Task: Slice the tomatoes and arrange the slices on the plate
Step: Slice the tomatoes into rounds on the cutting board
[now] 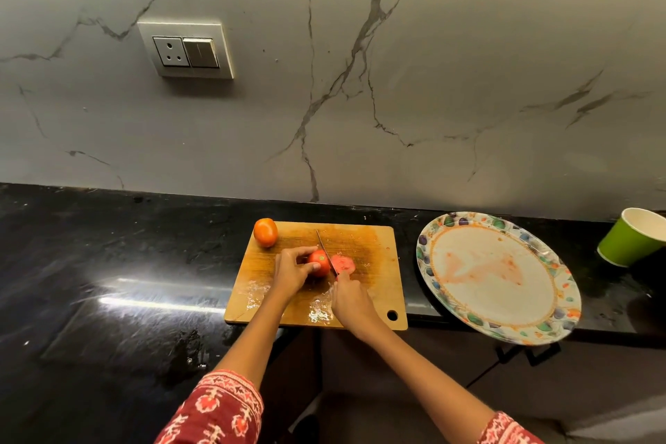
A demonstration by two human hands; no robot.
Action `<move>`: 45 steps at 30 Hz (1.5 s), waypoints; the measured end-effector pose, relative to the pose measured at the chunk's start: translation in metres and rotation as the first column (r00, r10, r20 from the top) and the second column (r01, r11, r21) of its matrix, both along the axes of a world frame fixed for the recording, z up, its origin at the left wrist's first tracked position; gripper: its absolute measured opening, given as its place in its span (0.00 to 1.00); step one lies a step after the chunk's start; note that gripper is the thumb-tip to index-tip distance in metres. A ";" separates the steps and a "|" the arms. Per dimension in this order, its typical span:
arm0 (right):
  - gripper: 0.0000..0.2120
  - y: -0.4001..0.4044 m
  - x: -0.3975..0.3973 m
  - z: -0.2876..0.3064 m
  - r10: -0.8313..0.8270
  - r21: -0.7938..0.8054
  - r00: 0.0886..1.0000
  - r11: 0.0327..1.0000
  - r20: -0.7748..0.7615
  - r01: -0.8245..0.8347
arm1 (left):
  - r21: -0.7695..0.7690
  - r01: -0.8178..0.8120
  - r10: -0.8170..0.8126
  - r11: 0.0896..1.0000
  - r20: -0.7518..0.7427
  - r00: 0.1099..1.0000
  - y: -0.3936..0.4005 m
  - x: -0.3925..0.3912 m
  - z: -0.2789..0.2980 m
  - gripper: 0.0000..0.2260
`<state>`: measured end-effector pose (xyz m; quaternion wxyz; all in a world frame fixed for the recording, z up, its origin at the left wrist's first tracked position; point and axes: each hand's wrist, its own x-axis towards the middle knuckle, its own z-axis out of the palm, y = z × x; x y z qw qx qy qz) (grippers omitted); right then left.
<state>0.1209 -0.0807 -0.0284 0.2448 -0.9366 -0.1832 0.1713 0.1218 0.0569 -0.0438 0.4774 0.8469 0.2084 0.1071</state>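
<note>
Cutting a tomato on the board, as I see it.
On the black surface (108, 281) I see the stained plate (499, 277) right of the cutting board (374, 285); my left hand (292, 270) grips the red tomato (320, 262), my right hand (347, 294) grips the knife (324, 249) between tomato and cut slice (343, 263); a whole tomato (265, 232) sits at the board's far left corner.

Bare counter (108, 263) left; plate (562, 303) right

Green paper cup (632, 238) tipped over at far right on black tabletop (108, 263), near wall. Socket-and-switch plate (186, 50) up on grey marble wall (432, 65). Wet patches, light glare on tabletop left.
</note>
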 end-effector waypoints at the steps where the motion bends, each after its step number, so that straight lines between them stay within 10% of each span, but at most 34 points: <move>1: 0.12 0.001 0.001 0.000 -0.006 0.006 1.000 1.000 -0.010 0.007 | 0.005 -0.004 0.004 1.000 -0.001 1.000 0.000 0.000 -0.001 0.18; 45: 0.13 0.021 0.015 -0.013 -0.003 -0.045 1.000 0.999 0.029 0.004 | -0.024 0.017 -0.016 1.000 0.064 0.998 0.004 -0.001 -0.006 0.17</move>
